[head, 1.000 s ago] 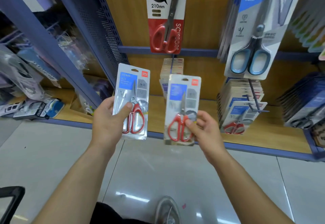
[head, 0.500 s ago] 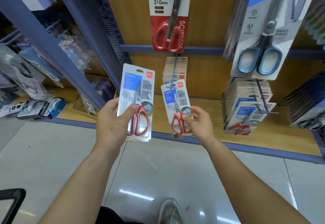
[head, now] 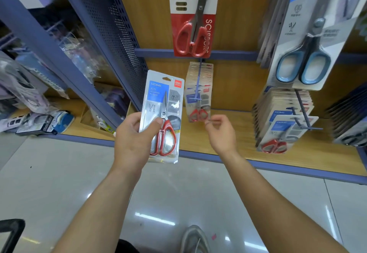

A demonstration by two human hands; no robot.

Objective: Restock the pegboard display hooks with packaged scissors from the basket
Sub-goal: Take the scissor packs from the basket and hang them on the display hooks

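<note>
Your shoe is showing at 6 o'clock on the tiled floor. Your left hand is gripping a scissors pack upright, with the thumb curling across its front and the fingers round its left edge. At 3 o'clock of it your right hand is reaching forward, fingers loosely curled. Their tips are lying at the lower edge of the hung pack, and whether they are pinching it is unclear. That pack is hanging on a blue hook, at 11 o'clock of the right hand. Further packs are hanging at 3 o'clock, and a red-handled pair at 12.
</note>
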